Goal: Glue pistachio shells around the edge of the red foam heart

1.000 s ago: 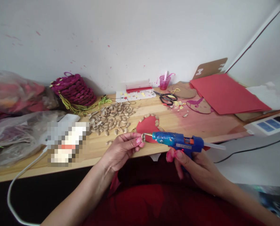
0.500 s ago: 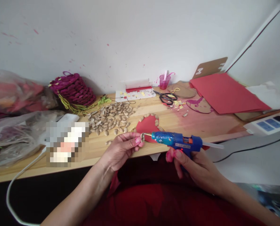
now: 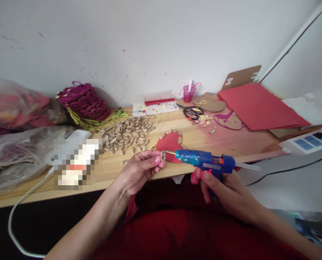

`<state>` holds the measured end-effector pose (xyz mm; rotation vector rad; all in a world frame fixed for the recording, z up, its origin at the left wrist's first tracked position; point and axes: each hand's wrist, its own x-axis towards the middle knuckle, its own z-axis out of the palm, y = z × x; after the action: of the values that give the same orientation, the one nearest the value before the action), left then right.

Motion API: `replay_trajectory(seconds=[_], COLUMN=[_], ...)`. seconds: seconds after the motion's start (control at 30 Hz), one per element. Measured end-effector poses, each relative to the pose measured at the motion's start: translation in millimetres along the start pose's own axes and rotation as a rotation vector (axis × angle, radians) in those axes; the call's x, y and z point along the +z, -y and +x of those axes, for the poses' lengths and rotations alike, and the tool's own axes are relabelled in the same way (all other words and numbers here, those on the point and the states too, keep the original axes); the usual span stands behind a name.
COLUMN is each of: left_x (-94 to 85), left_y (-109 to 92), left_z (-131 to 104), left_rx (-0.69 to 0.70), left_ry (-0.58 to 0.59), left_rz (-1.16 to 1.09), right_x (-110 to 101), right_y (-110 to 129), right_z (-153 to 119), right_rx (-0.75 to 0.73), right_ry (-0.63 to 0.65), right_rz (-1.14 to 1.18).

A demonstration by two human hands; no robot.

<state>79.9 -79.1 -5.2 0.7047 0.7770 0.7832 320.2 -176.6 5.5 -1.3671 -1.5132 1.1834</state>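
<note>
Between thumb and fingers, my left hand [image 3: 142,168] pinches a peanut shell [image 3: 163,156], its hollow side facing right. My right hand [image 3: 217,184] is wrapped round the handle of a blue hot glue gun [image 3: 201,160], which has a small red light lit and a glue stick [image 3: 248,166] poking out of its back. The gun's nozzle points left and ends at or very near the shell. Behind the nozzle lies a red heart-shaped piece [image 3: 170,142] with peanut shells along part of its edge; the gun and my left hand hide its lower part.
A pile of peanut shells [image 3: 131,133] lies left of the heart. Behind are black scissors [image 3: 193,112] and a pink-stained cup [image 3: 188,94]. Red sheets [image 3: 263,108] and a power strip [image 3: 309,142] are at right. Purple braided coils [image 3: 85,103] and plastic bags [image 3: 22,104] stand left.
The glue gun has shifted slightly to the right, its nozzle drawing back a little across the peanut shell. My left hand keeps hold of the shell in nearly the same place.
</note>
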Motion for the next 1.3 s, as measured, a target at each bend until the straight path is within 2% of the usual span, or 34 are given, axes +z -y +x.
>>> replay_trajectory(seconds=[0.23, 0.63, 1.3], left_x=[3.6, 3.9, 4.6], left_y=[-3.3, -4.0, -2.4], left_z=[-1.7, 1.6, 1.5], left_rx=[-0.015, 0.020, -0.004], left_ry=[-0.042, -0.041, -0.032], left_rz=[-0.075, -0.088, -0.108], right_x=[-1.8, -1.9, -3.9], right_y=[4.8, 5.6, 1.6], right_z=[-6.3, -3.9, -3.4], right_rx=[-0.019, -0.038, -0.028], right_ry=[0.097, 0.095, 0.090], right_rz=[-0.057, -0.142, -0.173])
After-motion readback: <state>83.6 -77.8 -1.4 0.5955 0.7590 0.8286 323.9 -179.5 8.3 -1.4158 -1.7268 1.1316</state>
